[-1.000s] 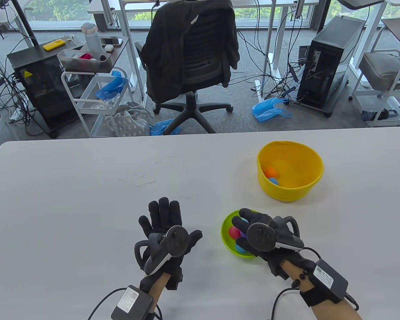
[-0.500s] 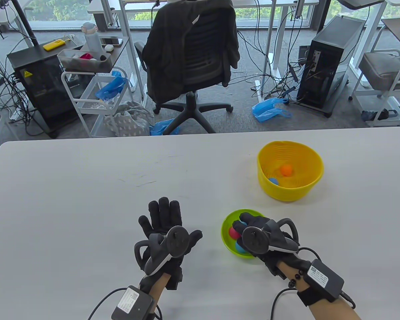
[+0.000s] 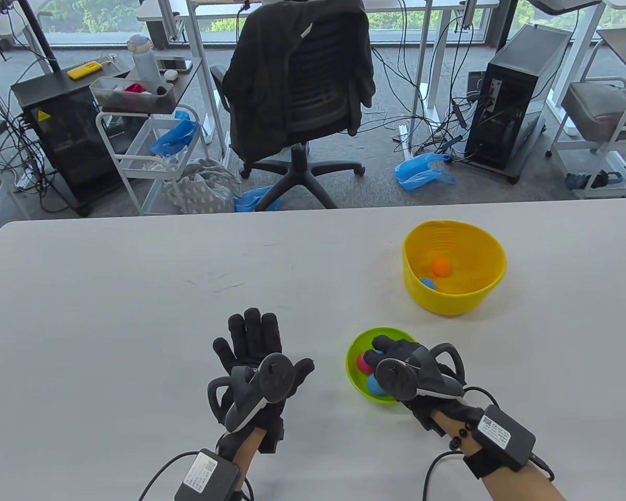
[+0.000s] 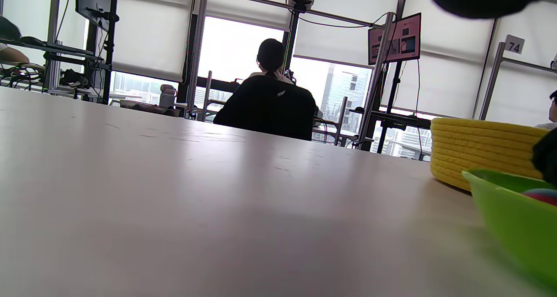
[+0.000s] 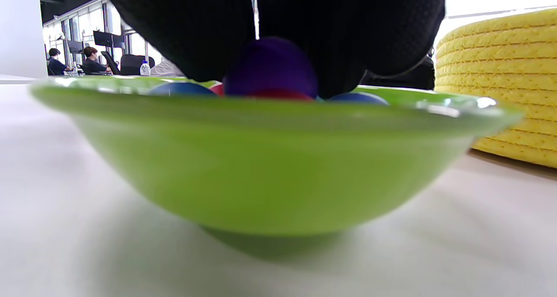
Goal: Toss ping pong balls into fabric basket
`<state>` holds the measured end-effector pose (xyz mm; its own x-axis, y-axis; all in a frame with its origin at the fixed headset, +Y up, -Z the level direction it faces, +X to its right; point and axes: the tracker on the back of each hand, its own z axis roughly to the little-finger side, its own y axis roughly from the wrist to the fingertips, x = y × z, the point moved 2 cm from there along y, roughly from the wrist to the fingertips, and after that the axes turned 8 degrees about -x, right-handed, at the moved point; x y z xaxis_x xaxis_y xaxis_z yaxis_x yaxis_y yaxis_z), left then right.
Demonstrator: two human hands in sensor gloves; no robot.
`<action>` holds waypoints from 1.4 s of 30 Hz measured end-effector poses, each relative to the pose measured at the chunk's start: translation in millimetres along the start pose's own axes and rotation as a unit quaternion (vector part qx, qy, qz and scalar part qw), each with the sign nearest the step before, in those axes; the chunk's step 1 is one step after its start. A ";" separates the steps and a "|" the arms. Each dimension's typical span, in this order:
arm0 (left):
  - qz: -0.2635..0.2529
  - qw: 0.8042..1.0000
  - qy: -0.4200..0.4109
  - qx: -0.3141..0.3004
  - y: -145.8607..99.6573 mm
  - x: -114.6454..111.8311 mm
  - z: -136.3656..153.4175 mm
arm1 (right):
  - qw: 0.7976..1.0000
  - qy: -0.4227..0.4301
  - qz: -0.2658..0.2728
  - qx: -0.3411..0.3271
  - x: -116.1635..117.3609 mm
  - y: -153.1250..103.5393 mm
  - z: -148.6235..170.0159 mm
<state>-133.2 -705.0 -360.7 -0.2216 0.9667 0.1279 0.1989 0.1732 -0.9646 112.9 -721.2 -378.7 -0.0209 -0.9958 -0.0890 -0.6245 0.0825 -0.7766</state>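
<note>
The yellow fabric basket [image 3: 448,303] stands at the right of the table, with an orange ball [image 3: 441,267] and a blue ball [image 3: 428,284] inside. Nearer me, a green bowl [image 3: 356,342] holds a red ball [image 3: 365,364], a blue ball [image 3: 374,385] and a purple ball [image 5: 270,66]. My right hand [image 3: 383,348] reaches down into the bowl. In the right wrist view its fingers [image 5: 187,31] press on both sides of the purple ball. My left hand [image 3: 253,339] lies flat and spread on the table, left of the bowl, holding nothing.
The basket [image 4: 478,149] and the bowl [image 4: 513,218] sit close together at the right. The table's far edge runs just behind the basket. An office chair [image 3: 297,83] and a wire cart [image 3: 146,156] stand on the floor beyond the table.
The orange ball rolled from the basket's left wall towards its middle. My right hand drew back slightly and its fingers closed down on the balls in the bowl. My left hand barely shifted.
</note>
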 end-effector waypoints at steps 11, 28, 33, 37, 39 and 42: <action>-0.009 1.000 -0.007 0.010 -1.1 5.1 5.2 | 0.996 0.052 0.066 0.004 -20.2 -7.5 8.9; -0.001 1.000 -0.017 0.009 0.4 2.4 5.8 | 0.756 0.567 0.282 0.169 -23.0 -56.5 141.3; 0.006 1.000 -0.023 0.009 1.8 0.0 6.1 | 0.676 0.639 0.308 0.202 -6.8 -70.2 171.1; 0.010 1.000 -0.025 0.008 2.2 -0.7 4.9 | 0.634 0.674 0.309 0.218 3.9 -74.5 184.7; 0.011 1.000 -0.023 0.007 2.3 -0.7 4.3 | 0.622 0.687 0.306 0.217 8.2 -74.4 189.1; 0.011 1.000 -0.025 0.008 2.4 -0.9 4.2 | 0.590 0.720 0.306 0.203 13.7 -73.5 193.6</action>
<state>-136.5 -706.2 -364.1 -0.2640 0.9598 0.0947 0.1901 0.1481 -0.9705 309.7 -733.3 -443.7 -0.9684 0.2472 -0.0343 0.0745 0.1555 -0.9850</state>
